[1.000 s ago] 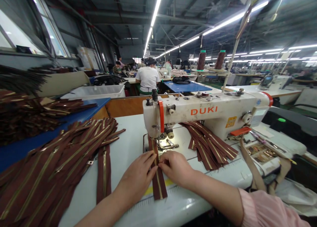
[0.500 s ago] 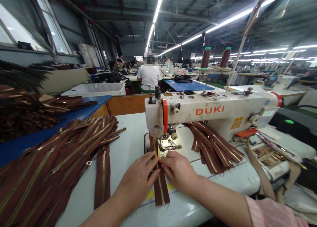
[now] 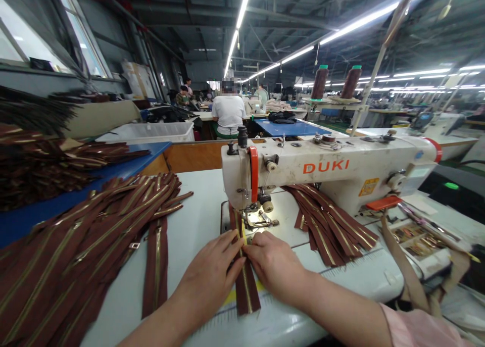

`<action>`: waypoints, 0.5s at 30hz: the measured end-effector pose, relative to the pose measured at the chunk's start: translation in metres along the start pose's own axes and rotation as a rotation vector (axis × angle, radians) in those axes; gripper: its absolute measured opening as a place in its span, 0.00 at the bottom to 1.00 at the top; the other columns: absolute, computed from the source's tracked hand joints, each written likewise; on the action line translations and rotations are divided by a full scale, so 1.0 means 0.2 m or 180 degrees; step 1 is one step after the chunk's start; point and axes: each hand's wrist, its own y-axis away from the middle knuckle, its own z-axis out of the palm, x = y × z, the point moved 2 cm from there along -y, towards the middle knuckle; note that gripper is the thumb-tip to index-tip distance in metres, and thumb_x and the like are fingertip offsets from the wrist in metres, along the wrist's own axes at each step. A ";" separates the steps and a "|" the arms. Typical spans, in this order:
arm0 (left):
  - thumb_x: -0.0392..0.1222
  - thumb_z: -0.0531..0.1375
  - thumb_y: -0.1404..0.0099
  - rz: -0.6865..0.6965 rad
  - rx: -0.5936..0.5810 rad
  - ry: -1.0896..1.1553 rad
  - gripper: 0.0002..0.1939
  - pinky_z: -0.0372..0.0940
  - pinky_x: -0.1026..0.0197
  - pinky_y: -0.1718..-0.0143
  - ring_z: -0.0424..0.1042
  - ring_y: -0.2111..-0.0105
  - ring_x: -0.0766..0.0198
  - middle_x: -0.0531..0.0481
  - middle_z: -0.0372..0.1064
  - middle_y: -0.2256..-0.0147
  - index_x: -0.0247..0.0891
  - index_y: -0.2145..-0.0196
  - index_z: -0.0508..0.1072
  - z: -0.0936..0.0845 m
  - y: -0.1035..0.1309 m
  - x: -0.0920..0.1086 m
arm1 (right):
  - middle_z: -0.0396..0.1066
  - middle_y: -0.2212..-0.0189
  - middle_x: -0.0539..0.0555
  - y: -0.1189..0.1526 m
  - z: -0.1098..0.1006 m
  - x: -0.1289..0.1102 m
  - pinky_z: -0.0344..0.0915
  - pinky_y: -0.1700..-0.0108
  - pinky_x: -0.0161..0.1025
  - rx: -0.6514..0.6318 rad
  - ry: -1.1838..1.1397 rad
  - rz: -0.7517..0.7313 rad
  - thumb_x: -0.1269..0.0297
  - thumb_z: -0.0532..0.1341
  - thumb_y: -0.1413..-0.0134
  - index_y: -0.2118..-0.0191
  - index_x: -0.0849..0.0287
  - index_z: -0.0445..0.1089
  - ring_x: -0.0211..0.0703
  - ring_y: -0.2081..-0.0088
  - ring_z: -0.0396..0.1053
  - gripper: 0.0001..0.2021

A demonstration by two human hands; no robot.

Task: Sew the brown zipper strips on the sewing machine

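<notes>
- Both grips flat and unclenched: left hand (image 3: 210,276) and right hand (image 3: 275,266) pressing fingertips on either side of the brown zipper (image 3: 246,281), likely to keep it straight.
- Zipper lying on the worktop (image 3: 197,220), far end under the sewing machine (image 3: 326,172) foot.
- Zipper pile (image 3: 94,236) heaped within left reach; more strips (image 3: 329,226) behind the needle.

Bare table (image 3: 197,220) between zipper heap (image 3: 94,236) and sewing machine (image 3: 326,172).
</notes>
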 end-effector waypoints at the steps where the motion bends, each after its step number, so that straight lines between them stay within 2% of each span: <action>1: 0.43 0.50 0.32 -0.0006 -0.0026 -0.0013 0.17 0.66 0.48 0.49 0.69 0.49 0.53 0.42 0.70 0.49 0.38 0.50 0.70 0.00 0.00 0.00 | 0.68 0.66 0.56 0.00 0.00 0.00 0.60 0.62 0.37 0.0003 -0.0010 -0.0013 0.69 0.52 0.38 0.60 0.60 0.71 0.44 0.63 0.63 0.10; 6: 0.42 0.51 0.33 -0.0021 -0.0243 -0.0076 0.17 0.66 0.47 0.50 0.69 0.49 0.52 0.41 0.70 0.49 0.37 0.50 0.71 -0.02 -0.05 -0.01 | 0.70 0.67 0.55 -0.03 -0.07 0.07 0.61 0.58 0.37 0.0034 -0.0389 -0.0164 0.72 0.54 0.41 0.63 0.59 0.74 0.43 0.61 0.64 0.10; 8: 0.41 0.52 0.34 -0.0024 -0.0307 -0.0055 0.17 0.66 0.47 0.50 0.69 0.50 0.52 0.41 0.70 0.49 0.37 0.51 0.71 -0.03 -0.09 -0.01 | 0.71 0.66 0.55 -0.07 -0.12 0.15 0.60 0.57 0.37 0.0177 -0.0624 0.0081 0.75 0.55 0.44 0.64 0.59 0.75 0.43 0.60 0.65 0.11; 11: 0.41 0.53 0.35 -0.0025 -0.0333 -0.0005 0.16 0.66 0.49 0.50 0.70 0.51 0.52 0.41 0.71 0.50 0.37 0.53 0.73 -0.04 -0.13 -0.02 | 0.73 0.65 0.56 -0.17 -0.17 0.28 0.60 0.55 0.38 0.0351 -0.0866 0.0806 0.75 0.58 0.48 0.67 0.61 0.75 0.45 0.58 0.66 0.08; 15: 0.42 0.52 0.34 -0.0075 -0.0261 -0.0104 0.16 0.65 0.48 0.49 0.70 0.51 0.52 0.40 0.71 0.51 0.37 0.53 0.73 -0.02 -0.13 -0.04 | 0.74 0.64 0.59 -0.32 -0.15 0.37 0.61 0.56 0.39 0.0248 -0.1017 0.1022 0.75 0.61 0.51 0.68 0.64 0.74 0.46 0.61 0.69 0.05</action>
